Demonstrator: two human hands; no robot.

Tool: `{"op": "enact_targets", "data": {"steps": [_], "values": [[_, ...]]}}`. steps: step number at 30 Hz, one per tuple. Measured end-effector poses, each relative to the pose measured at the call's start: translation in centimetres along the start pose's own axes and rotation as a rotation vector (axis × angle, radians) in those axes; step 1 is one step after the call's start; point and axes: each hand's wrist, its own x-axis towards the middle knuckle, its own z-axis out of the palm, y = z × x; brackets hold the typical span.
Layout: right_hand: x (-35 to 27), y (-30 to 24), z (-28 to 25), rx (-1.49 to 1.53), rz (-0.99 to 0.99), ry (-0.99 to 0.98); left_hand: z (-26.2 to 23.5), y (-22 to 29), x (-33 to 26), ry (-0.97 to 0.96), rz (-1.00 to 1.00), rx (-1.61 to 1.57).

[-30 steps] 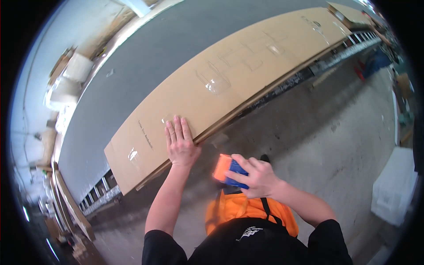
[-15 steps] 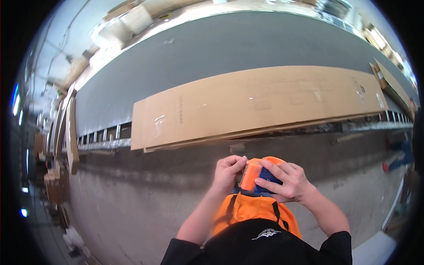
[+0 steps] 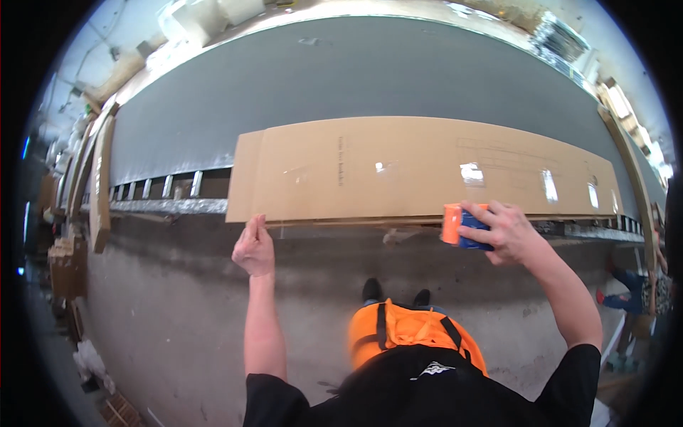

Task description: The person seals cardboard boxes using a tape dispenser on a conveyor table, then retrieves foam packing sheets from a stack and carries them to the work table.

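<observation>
The left hand (image 3: 254, 249) is pinching the free end of a clear tape strip (image 3: 334, 226) against the near edge of the long carton (image 3: 427, 171), close to its left corner, fingers clenched on the tape end. The right hand (image 3: 506, 231) is grasping an orange and blue dispenser (image 3: 459, 226), its grip wrapped fully around the body, and is holding it just at the carton's near edge, well apart from the left hand. The carton is lying flat on a dark grey worktop (image 3: 356, 78), with its near edge hanging over a metal rail (image 3: 171, 206).

To do this stretch well, it seems best that the left hand is keeping the tape end pressed firm so it is not lifting, while the right hand is holding the dispenser level with the edge and keeping the strip taut and straight along the seam. Slack would likely be letting the tape wrinkle or stick to itself. Pressing down evenly from one end to the other should be giving a clean bond.

The tape itself is very hard to make out: only a faint glint is showing between the hands, and whether it is already touching the carton along its length cannot be told. The roll and blade are hidden under the right fingers. The carton's far right end is bending into the picture's rim. An orange garment (image 3: 409, 331) is covering the view of the floor below, and another person's legs (image 3: 633, 292) are cut off at the right edge.
</observation>
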Motion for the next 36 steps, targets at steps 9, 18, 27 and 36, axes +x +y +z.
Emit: {"op": "enact_targets", "data": {"steps": [9, 18, 27, 36], "values": [[3.2, -1.1, 1.5, -0.044, 0.043, -0.071, 2.8, -2.0, 0.7, -0.053, 0.054, 0.219], [5.9, -1.1, 0.3, 0.028, 0.024, -0.3, 4.2, -3.5, -0.4, -0.021, -0.507, -0.264], [6.4, -1.3, 0.3, 0.025, 0.095, -0.321, 4.3, -5.6, 3.9, 0.328, -0.385, 0.047], [8.1, -2.5, 3.2, 0.144, -0.01, -0.12, 6.1, 11.6, 4.1, -0.849, 1.039, -0.23]]}}
